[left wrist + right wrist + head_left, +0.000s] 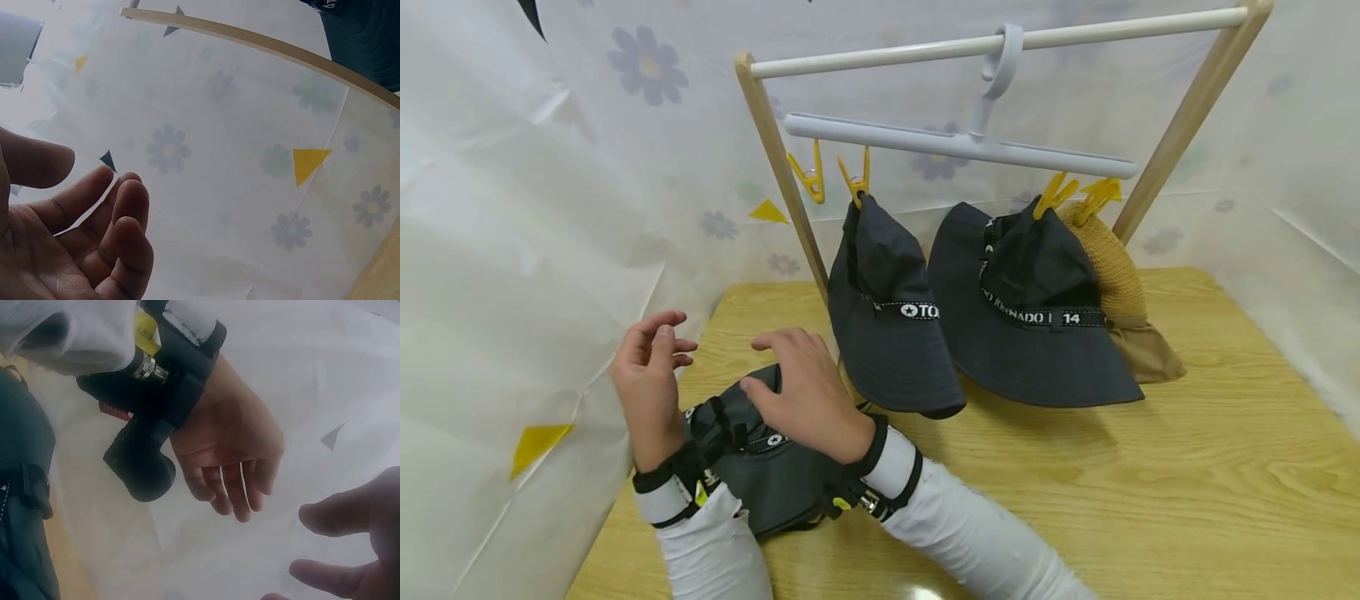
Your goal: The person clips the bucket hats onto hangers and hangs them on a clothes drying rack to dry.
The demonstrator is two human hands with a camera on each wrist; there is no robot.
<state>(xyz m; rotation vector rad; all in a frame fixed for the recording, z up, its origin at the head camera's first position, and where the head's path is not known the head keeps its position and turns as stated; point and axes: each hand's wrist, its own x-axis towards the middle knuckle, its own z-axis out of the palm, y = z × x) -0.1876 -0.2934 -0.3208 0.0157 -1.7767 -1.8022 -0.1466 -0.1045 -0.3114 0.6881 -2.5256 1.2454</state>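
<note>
My left hand (651,383) is raised at the left, fingers loosely bent and holding nothing; the left wrist view shows the same hand (81,244) with an empty palm. My right hand (808,396) hovers above a dark bucket hat (775,487) on the table, thumb and fingers apart. Part of that right hand (356,550) shows in the right wrist view, also without anything in it. Beside it hangs another dark bucket hat (887,358), held at its crown by a yellow clip (856,177). Both wrists partly cover the hat on the table.
A pale hanger (955,146) hangs from the white rod (880,55) of a wooden-legged rack. A loose yellow clip (808,177) dangles at its left end. To the right hang a wide-brimmed dark hat (1037,342) and a tan hat (1116,275), above the wooden table (1225,467).
</note>
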